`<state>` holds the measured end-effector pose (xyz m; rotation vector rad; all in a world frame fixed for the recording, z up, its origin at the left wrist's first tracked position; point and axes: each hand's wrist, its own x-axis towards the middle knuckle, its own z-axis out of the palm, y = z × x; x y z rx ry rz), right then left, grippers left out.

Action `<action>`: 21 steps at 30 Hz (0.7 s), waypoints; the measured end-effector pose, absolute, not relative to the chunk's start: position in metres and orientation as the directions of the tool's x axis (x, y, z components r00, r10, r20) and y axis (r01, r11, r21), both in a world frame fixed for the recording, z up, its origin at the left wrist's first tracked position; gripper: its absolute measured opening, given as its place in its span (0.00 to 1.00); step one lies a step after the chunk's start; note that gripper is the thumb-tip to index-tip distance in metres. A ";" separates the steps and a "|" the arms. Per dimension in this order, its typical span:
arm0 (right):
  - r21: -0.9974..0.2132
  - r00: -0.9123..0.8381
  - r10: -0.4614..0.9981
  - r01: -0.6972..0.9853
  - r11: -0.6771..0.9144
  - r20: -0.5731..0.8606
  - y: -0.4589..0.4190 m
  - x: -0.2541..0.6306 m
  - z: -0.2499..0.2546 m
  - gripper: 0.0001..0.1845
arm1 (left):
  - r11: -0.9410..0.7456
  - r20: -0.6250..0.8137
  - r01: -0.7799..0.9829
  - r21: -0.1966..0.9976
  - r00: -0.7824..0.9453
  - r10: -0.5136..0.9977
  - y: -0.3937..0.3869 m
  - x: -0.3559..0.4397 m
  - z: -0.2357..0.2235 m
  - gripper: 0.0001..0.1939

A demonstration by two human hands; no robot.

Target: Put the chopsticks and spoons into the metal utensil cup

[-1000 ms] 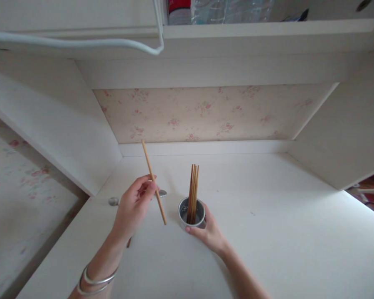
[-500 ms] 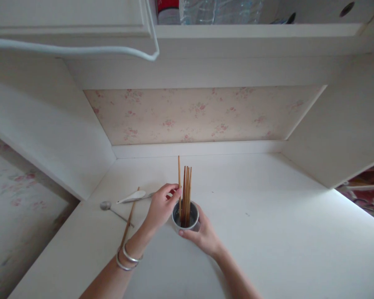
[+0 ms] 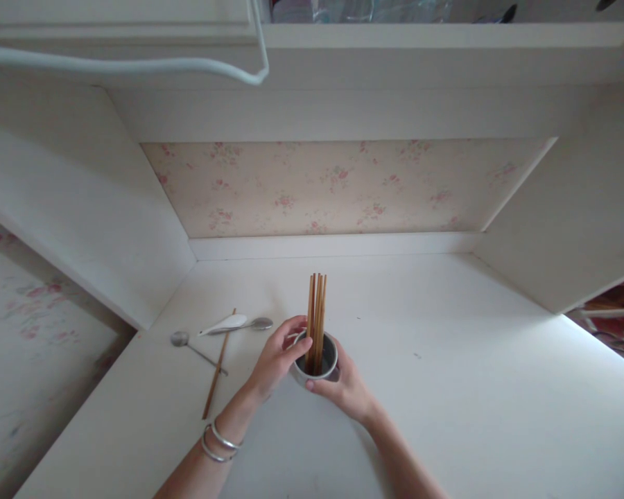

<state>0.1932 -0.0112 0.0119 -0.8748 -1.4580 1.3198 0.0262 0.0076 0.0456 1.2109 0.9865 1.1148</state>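
Observation:
My right hand is wrapped round the right side of a round metal cup, thumb at its front rim. Several wooden chopsticks stand upright in the cup, leaning together. My left hand is at the cup's left rim, its thumb and fingertips closed about the leftmost chopstick. Part of its grip is hidden behind the rim. Left of this hand, one loose chopstick lies on the white surface. A white spoon, a metal spoon and a long-handled metal spoon lie around it.
The white countertop is bounded by side panels and a back wall with flowered paper. Overhead, an open shelf holds clear plastic items. A white cable hangs below the cabinet door at upper left.
My left hand has lowered its chopstick into the cup, so its top is now level with the others. The metal spoon's bowl has come into sight. The view has tilted slightly down.

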 end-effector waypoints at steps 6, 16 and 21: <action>-0.987 -0.368 0.921 -0.144 0.078 0.127 -0.008 0.195 0.013 0.40 | 0.082 0.054 -0.297 0.951 0.425 0.904 -0.003 0.022 0.026 0.46; -0.952 -0.015 0.973 -0.212 0.220 0.228 -0.027 0.206 0.019 0.34 | 0.026 0.090 -0.306 0.952 0.360 0.929 -0.008 0.026 0.026 0.45; -0.822 0.231 0.791 0.094 0.562 0.567 -0.052 0.170 0.074 0.10 | 0.015 0.086 -0.292 0.956 0.331 0.940 -0.010 0.026 0.022 0.47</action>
